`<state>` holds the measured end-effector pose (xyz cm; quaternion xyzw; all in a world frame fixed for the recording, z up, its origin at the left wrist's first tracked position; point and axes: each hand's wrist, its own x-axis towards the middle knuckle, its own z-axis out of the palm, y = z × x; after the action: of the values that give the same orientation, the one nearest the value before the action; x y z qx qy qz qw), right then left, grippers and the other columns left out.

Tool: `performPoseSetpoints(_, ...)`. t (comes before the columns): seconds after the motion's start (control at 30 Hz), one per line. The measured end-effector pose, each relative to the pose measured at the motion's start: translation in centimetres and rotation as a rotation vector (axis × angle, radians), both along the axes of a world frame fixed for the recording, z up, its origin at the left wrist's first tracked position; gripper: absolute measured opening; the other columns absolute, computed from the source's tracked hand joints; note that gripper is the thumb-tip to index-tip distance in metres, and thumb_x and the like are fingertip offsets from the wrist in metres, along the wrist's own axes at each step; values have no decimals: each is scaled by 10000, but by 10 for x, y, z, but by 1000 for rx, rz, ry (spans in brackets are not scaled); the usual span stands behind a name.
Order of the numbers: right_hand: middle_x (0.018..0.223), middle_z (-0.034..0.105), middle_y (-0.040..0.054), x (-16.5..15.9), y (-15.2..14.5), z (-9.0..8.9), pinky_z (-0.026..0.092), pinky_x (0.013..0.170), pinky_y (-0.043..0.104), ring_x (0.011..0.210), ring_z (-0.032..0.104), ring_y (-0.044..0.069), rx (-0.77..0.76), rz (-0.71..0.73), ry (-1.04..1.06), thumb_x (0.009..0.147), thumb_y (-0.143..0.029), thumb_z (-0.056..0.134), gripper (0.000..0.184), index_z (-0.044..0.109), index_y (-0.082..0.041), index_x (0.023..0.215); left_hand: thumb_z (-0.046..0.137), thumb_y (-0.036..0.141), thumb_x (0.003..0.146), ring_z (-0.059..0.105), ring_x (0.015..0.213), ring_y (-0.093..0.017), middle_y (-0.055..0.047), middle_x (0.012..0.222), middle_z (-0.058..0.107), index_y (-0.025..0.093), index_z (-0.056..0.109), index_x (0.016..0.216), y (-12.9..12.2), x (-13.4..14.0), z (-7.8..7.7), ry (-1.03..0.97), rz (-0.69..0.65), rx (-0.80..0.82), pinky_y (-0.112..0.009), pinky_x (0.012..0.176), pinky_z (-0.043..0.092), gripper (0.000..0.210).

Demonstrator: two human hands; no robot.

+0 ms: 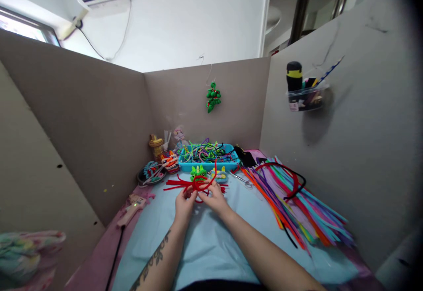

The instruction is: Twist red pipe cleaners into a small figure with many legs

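Observation:
Red pipe cleaners (200,184) are bent into loops between my two hands, over the middle of the blue cloth. My left hand (185,198) pinches them from the left, and my right hand (214,197) pinches them from the right with the thumbs close together. One red end sticks up above my right hand. A bundle of straight red pipe cleaners (173,184) lies just behind my hands. Behind that sit a green pipe-cleaner figure (198,173) and a yellow and blue one (219,174). My fingertips are partly hidden by the red loops.
A blue tray (208,166) of tangled pipe cleaners stands at the back. Many coloured pipe cleaners (297,198) spread on the right, beside scissors (243,180). On the left are a dark bowl (142,177) and a corded pink tool (132,209). Grey panels (205,119) enclose the table.

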<state>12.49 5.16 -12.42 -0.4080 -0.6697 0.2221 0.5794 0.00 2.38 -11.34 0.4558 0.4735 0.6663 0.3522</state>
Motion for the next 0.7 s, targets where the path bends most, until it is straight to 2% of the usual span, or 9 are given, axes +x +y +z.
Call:
performPoseSetpoints(0.17, 900, 582, 65, -3, -2, -1, 439, 833, 363, 885, 557, 207, -46, 15, 83, 739, -305, 600, 136, 686, -203, 767, 733, 301, 556, 619, 710, -175, -71, 792, 691, 142, 662, 798, -2, 2, 2, -8, 24, -21, -257, 663, 456, 299)
performPoseSetpoints(0.33, 909, 587, 75, -5, 1, -4, 451, 811, 347, 866, 562, 206, -38, 11, 77, 732, -294, 607, 120, 672, -197, 709, 760, 321, 516, 642, 726, -194, -82, 785, 696, 140, 622, 824, -2, 3, 3, -161, -46, -46, -271, 658, 470, 383)
performPoseSetpoints(0.43, 889, 603, 61, -9, -2, -4, 472, 766, 326, 804, 575, 181, -51, 11, 128, 718, -258, 614, 76, 661, -200, 733, 770, 300, 489, 643, 693, -186, -62, 717, 686, 145, 603, 812, 1, 1, 3, -216, 13, -67, -272, 650, 474, 396)
performPoseSetpoints(0.5, 833, 622, 49, -11, -5, -2, 462, 798, 338, 820, 568, 184, -18, 35, 105, 719, -241, 618, 58, 661, -208, 697, 756, 285, 503, 641, 702, -178, -57, 726, 681, 148, 602, 795, 2, 0, 2, -203, 65, -40, -278, 675, 477, 357)
performPoseSetpoints(0.6, 759, 630, 45, -13, -11, 4, 452, 813, 358, 831, 559, 197, 7, 72, 119, 729, -244, 617, 108, 660, -206, 638, 732, 269, 538, 632, 714, -171, -58, 754, 676, 152, 606, 789, 4, -1, 2, -157, 109, 10, -287, 701, 476, 305)
performPoseSetpoints(0.7, 794, 618, 55, -13, -15, 9, 467, 775, 341, 797, 570, 189, -49, 122, 211, 723, -292, 630, 147, 661, -186, 626, 726, 270, 552, 624, 715, -167, -52, 752, 670, 153, 609, 790, 4, -2, 2, -150, 145, 34, -282, 698, 473, 290)
